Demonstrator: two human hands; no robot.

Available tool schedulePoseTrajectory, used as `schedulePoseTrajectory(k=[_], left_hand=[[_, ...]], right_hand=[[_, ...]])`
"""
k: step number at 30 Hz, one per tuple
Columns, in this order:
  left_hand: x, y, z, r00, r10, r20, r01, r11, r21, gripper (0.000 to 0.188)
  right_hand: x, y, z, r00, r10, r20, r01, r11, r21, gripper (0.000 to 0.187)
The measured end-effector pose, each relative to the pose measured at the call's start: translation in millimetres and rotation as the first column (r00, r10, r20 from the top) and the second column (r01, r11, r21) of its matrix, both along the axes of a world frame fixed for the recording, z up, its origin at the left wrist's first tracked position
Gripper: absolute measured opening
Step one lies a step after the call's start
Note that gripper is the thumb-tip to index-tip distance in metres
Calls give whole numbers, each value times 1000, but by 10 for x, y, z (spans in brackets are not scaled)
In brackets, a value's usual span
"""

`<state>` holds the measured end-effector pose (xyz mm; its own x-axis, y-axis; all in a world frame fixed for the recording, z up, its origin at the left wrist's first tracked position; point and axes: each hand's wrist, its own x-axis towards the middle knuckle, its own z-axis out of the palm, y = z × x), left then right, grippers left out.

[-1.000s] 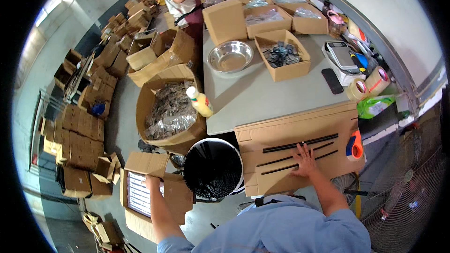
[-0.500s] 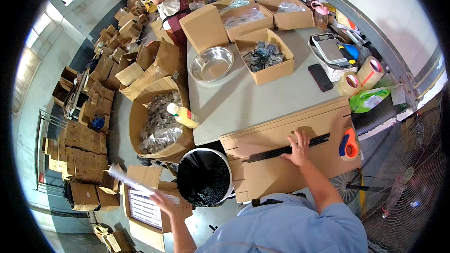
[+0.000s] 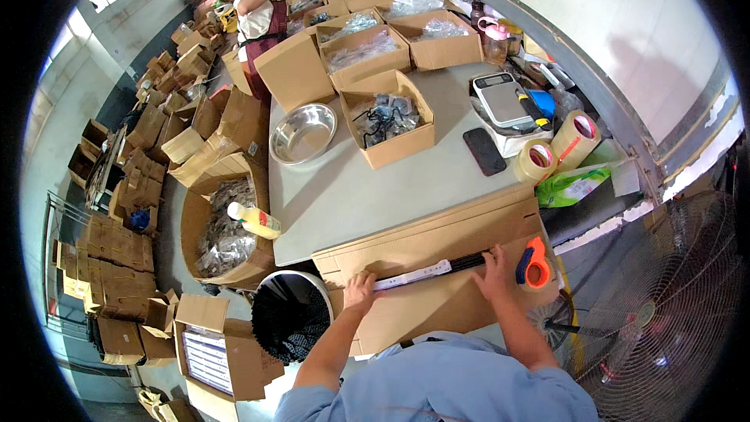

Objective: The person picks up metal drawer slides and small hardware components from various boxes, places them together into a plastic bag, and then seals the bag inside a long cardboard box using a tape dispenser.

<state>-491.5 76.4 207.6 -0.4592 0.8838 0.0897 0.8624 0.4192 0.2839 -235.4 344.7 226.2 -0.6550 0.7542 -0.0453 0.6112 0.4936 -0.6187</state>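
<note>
My left hand (image 3: 360,291) is closed on the left end of a long, narrow white printed sleeve (image 3: 422,273). The sleeve lies along a bundle of thin black rods (image 3: 469,261), hiding most of them. At the rods' right end rests my right hand (image 3: 494,275), its fingers apart and touching them. Rods and sleeve lie on a flattened brown carton (image 3: 437,316) at the table's near edge. Just right of that hand is an orange tape dispenser (image 3: 536,264).
An open carton of similar white sleeves (image 3: 207,359) and a black-lined bin (image 3: 291,316) stand at lower left. On the grey table (image 3: 344,203) are a steel bowl (image 3: 303,134), cartons (image 3: 398,152), a phone (image 3: 484,151) and tape rolls (image 3: 536,161). A fan (image 3: 644,312) stands right; a co-worker (image 3: 258,19) is behind.
My left hand has brought a white sleeve from the carton at lower left onto the black rods. My right hand has shifted to the rods' right end. The view has turned slightly.
</note>
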Motion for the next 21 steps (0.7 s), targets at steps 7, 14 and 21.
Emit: schedulePoseTrajectory(k=[7, 14, 21], left_hand=[[181, -45, 63, 832, 551, 66, -540, 832, -127, 59], [113, -184, -162, 803, 567, 184, -575, 818, -16, 58], [-29, -102, -120, 766, 587, 262, -600, 799, -35, 60]], right_hand=[[822, 386, 164, 907, -279, 316, 252, 960, 124, 41], [-408, 691, 852, 978, 159, -137, -109, 941, 321, 27], [-1588, 1260, 622, 916, 394, 72, -386, 821, 422, 25]])
